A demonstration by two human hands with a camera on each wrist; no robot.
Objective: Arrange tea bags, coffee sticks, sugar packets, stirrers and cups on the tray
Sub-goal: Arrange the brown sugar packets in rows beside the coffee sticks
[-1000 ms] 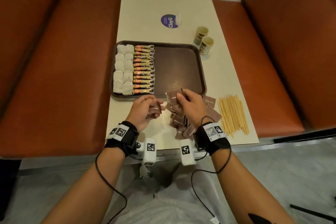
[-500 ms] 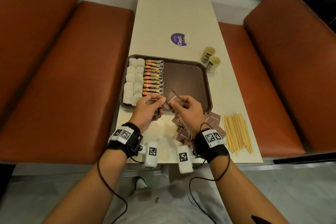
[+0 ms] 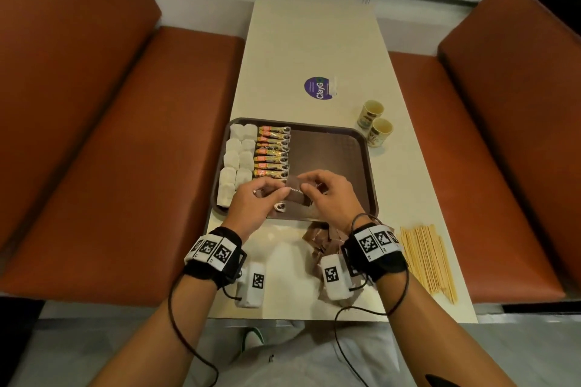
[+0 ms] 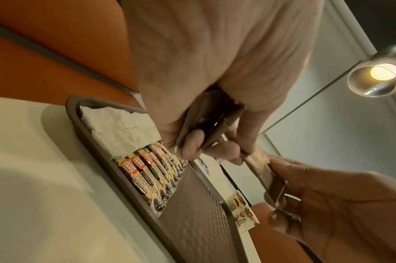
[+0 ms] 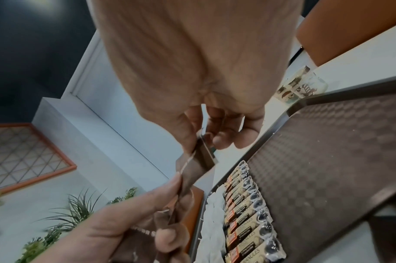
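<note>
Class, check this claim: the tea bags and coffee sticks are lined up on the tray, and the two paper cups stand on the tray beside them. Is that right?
Not quite. The two paper cups stand on the table, off the tray, past its far right corner, as the head view shows. The tea bags and coffee sticks are indeed lined up on the tray.

The head camera looks steeply down at the table (image 3: 314, 41). Both wrist cameras sit close under the palms, facing forward; all three views share the brown tray (image 3: 361, 148).
</note>
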